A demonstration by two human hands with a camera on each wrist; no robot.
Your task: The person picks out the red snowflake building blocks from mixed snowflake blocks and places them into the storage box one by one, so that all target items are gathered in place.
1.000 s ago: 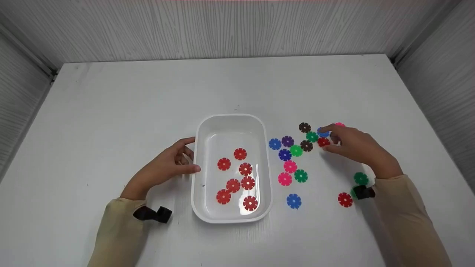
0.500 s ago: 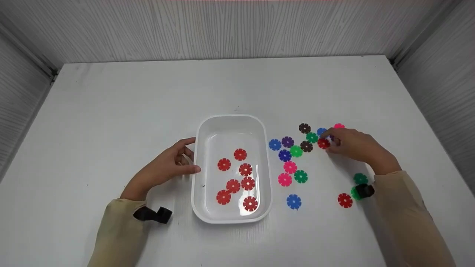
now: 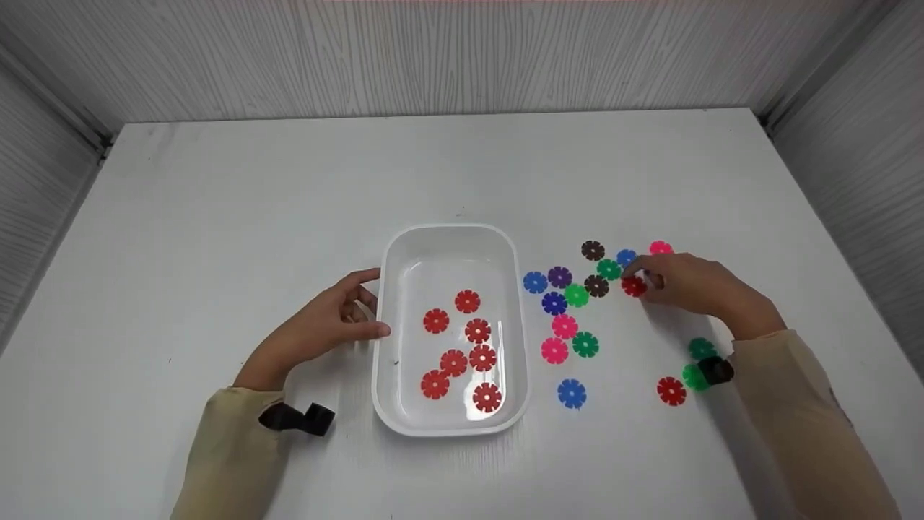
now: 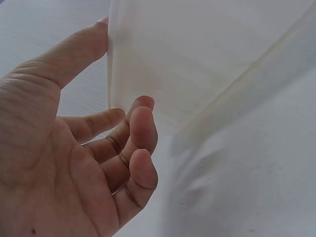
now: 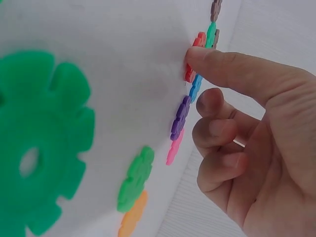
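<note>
My left hand (image 3: 321,325) rests at the left side of a white tray (image 3: 451,432), thumb at its rim. In the left wrist view its other fingers are loosely bent by the outer wall (image 4: 153,64). Several red interlocking discs (image 3: 483,357) lie spread inside the tray. To the right, my right hand (image 3: 700,289) pinches a red interlocking disc (image 3: 634,287) between thumb and index finger, low over the table. The right wrist view has the thumb against this red disc (image 5: 189,74), with the remaining fingers curled. Part of the disc is hidden by the fingers.
Blue, purple, brown, green and pink discs (image 3: 564,326) lie scattered right of the tray. Nearer my right sleeve are another red disc (image 3: 671,391) and two green ones (image 3: 702,348). A grey wood-grain panel (image 3: 433,58) stands behind the white table (image 3: 253,173).
My right thumb and index finger have closed on the red disc and drawn it slightly towards me and to the right. The left hand and tray have stayed put.
</note>
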